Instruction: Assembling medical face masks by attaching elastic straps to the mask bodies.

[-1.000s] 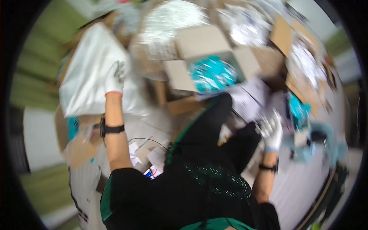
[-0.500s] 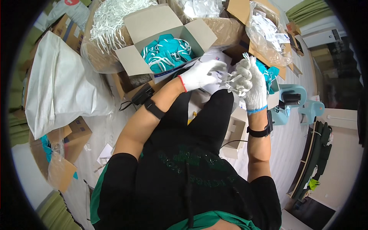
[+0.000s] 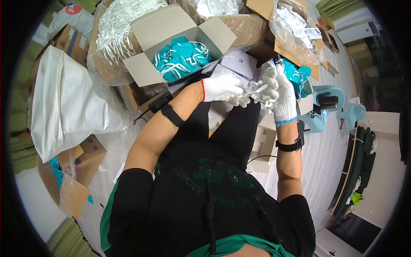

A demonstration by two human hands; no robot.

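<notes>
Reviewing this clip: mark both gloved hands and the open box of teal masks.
Left gloved hand (image 3: 223, 88), head view: middle of the glove.
Right gloved hand (image 3: 282, 94), head view: glove beside the curled fingers.
Open cardboard box (image 3: 162, 26), head view: its raised flap.

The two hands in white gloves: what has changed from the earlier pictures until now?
The white-gloved, red-cuffed left hand has moved rightward from over the large white sack to thin white strips held in the blue-cuffed right hand; whether it grips them is unclear. The right hand has moved forward. The sack and open beige box of teal items stayed.
</notes>
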